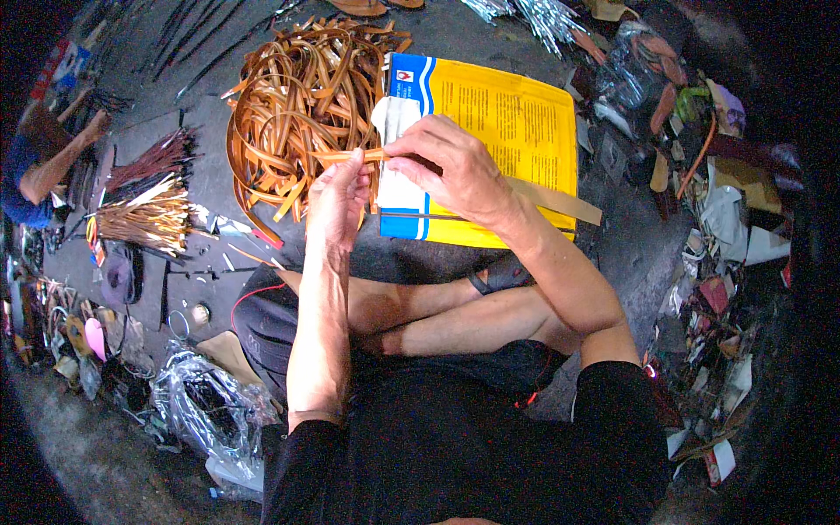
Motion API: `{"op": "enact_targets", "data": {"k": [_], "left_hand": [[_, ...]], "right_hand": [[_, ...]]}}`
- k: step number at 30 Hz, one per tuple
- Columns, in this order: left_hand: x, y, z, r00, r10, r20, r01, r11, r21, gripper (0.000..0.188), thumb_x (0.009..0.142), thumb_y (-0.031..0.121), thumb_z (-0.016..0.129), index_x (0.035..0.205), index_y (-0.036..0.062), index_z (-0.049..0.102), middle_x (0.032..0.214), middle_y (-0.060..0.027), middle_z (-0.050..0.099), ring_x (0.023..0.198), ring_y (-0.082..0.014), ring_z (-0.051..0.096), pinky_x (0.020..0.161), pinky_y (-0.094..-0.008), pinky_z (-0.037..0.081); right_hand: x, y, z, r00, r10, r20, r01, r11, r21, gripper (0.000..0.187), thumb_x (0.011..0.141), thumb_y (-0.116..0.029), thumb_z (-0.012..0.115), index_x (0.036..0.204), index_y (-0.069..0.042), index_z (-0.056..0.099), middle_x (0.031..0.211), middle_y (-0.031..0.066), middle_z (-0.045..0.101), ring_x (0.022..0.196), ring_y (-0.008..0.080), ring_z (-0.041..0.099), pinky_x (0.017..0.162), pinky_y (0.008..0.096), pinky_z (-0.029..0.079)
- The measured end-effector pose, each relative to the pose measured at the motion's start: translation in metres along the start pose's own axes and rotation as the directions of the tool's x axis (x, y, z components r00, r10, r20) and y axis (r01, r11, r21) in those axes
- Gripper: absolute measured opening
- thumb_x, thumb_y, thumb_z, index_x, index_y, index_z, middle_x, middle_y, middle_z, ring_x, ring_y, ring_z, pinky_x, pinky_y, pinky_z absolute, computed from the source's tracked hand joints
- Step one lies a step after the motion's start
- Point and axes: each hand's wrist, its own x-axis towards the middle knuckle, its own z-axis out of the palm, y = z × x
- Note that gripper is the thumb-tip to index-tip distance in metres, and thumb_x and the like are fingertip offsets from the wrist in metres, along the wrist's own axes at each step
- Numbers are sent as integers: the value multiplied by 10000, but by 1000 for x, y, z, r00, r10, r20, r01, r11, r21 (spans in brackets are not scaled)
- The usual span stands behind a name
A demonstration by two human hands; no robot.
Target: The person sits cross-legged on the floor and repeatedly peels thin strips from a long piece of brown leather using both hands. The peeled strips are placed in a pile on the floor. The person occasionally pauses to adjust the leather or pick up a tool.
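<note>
A short tan-orange strip (372, 155), leather-like, is stretched between my two hands. My left hand (339, 197) pinches one end between thumb and fingertips. At the other end, the thumb and fingers of my right hand (451, 166) are closed on the strip, over a yellow, blue and white panel (516, 114) lying in front of me. Just beyond my left hand is a large tangled heap of brown and orange strips (293, 105). A flat beige strip (560, 201) lies across the panel, partly under my right forearm. A thin dark rod (411, 215) rests near the panel's front edge.
Bundles of dark red strips (157, 162) and pale tan strips (149, 214) lie to the left, near another person's arm (66, 157). Scraps (700, 289) litter the right side. Clear plastic bags (206, 398) sit at lower left. My crossed legs (437, 319) are below the panel.
</note>
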Motion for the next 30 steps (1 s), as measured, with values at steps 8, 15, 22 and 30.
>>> {"op": "enact_targets", "data": {"k": [8, 15, 22, 30], "left_hand": [[22, 5, -40, 998, -43, -54, 47, 996, 79, 115, 879, 163, 692, 850, 71, 630, 767, -2, 621, 681, -61, 555, 587, -178, 425], [19, 15, -27, 996, -30, -87, -11, 904, -428, 191, 902, 268, 656, 878, 87, 598, 797, -18, 611, 716, -103, 550, 632, -229, 443], [-31, 10, 39, 992, 124, -12, -119, 968, 223, 180, 908, 231, 657, 836, 68, 637, 736, 20, 611, 631, -51, 500, 590, -194, 382], [-2, 8, 2, 994, 98, -42, -89, 980, 178, 158, 900, 206, 669, 828, 67, 643, 700, 26, 596, 577, -27, 467, 517, -160, 329]], "right_hand": [[-2, 4, 2, 1000, -13, 5, 13, 1000, -28, 145, 762, -45, 724, 891, -27, 660, 826, 77, 607, 784, 252, 605, 689, 346, 502], [2, 1, 2, 1000, -20, -5, 19, 1000, -25, 144, 762, -47, 724, 887, -31, 656, 843, 78, 616, 792, 256, 611, 697, 348, 505], [1, 3, 2, 999, -29, 12, 30, 999, -17, 137, 769, -52, 717, 891, -33, 656, 855, 82, 619, 808, 259, 611, 711, 353, 506], [-2, 4, 0, 999, -31, 17, 31, 999, -10, 141, 765, -41, 717, 891, -27, 657, 839, 85, 617, 797, 257, 612, 705, 352, 507]]}}
